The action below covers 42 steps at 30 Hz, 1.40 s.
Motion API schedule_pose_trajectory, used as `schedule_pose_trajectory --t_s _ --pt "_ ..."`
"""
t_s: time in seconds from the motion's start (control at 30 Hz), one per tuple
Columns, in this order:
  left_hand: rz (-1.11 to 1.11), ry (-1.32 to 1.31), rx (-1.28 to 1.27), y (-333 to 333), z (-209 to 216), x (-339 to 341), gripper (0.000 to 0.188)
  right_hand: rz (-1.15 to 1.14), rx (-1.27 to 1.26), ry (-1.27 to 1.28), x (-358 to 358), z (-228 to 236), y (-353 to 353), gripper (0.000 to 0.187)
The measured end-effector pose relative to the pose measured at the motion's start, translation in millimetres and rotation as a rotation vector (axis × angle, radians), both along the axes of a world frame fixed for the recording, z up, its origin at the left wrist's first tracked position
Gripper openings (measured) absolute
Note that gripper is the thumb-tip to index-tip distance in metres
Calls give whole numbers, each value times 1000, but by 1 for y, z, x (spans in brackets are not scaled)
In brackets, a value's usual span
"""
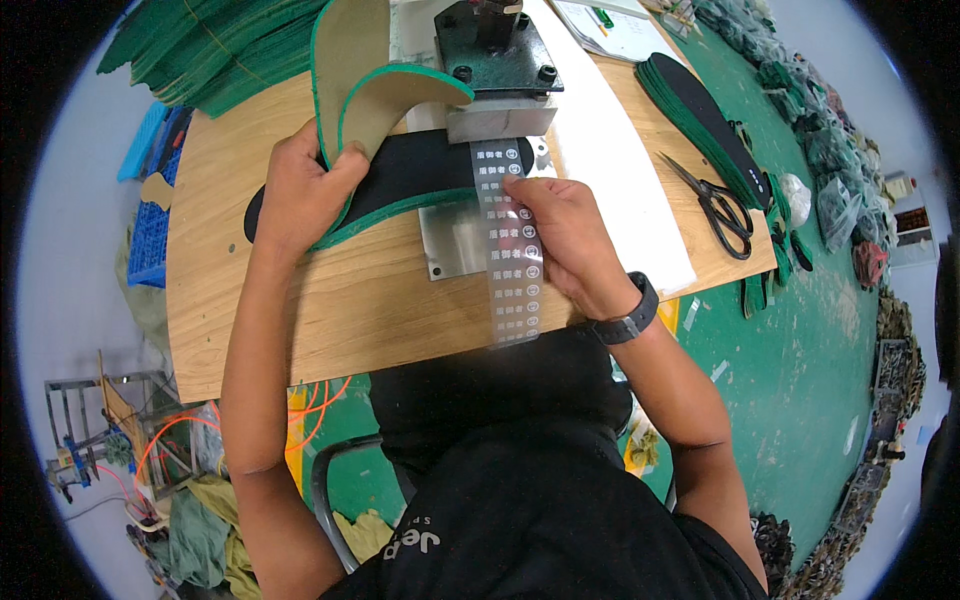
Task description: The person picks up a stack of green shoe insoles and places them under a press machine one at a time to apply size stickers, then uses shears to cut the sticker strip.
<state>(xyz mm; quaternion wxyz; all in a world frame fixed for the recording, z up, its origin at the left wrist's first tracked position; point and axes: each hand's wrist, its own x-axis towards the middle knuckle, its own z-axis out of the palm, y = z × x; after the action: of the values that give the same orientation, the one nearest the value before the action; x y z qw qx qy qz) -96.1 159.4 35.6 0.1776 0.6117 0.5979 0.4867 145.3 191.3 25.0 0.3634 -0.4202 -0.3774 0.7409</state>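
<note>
My left hand (305,195) is closed around bent insoles with beige faces and green edges (385,100), which curl upward from its grip. Beneath them a black insole (410,170) with a green edge lies crosswise, its right end under the metal block of a press (500,122). A clear strip of white-printed transfer labels (512,270) hangs over that end and runs toward the table's near edge. My right hand (565,225) pinches the strip's right side between thumb and finger, just below the press block. Under the insole shows part of a metal plate (450,245).
Black-handled scissors (728,215) lie at the right of the wooden table (230,330), beside stacked black insoles (700,120). A notebook (615,35) is at the back, and piled green sheets (210,55) at the far left. Plastic bags (830,150) line the floor at right.
</note>
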Motion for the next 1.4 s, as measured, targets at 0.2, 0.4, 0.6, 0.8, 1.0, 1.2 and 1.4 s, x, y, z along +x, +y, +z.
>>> schedule_pose_trajectory --t_s 0.2,0.4,0.6,0.8,1.0,1.2,1.4 --pt "28 47 -52 -2 2 6 22 33 3 -104 -1 0 2 24" --pt "-99 319 -86 -3 9 18 42 20 -2 -108 -3 2 -2 30" --pt "-136 498 -72 -1 7 20 64 -90 -9 5 1 -1 -2 31" --pt "-113 467 -150 0 12 25 64 -114 34 87 3 -6 0 26" --pt "-124 398 -93 -4 7 15 51 -154 228 34 15 -12 -7 21" --pt "-34 273 -114 -7 15 15 21 -261 113 146 25 1 -1 14" --pt "-1 -113 9 -6 3 -5 17 19 42 -38 8 -4 2 17"
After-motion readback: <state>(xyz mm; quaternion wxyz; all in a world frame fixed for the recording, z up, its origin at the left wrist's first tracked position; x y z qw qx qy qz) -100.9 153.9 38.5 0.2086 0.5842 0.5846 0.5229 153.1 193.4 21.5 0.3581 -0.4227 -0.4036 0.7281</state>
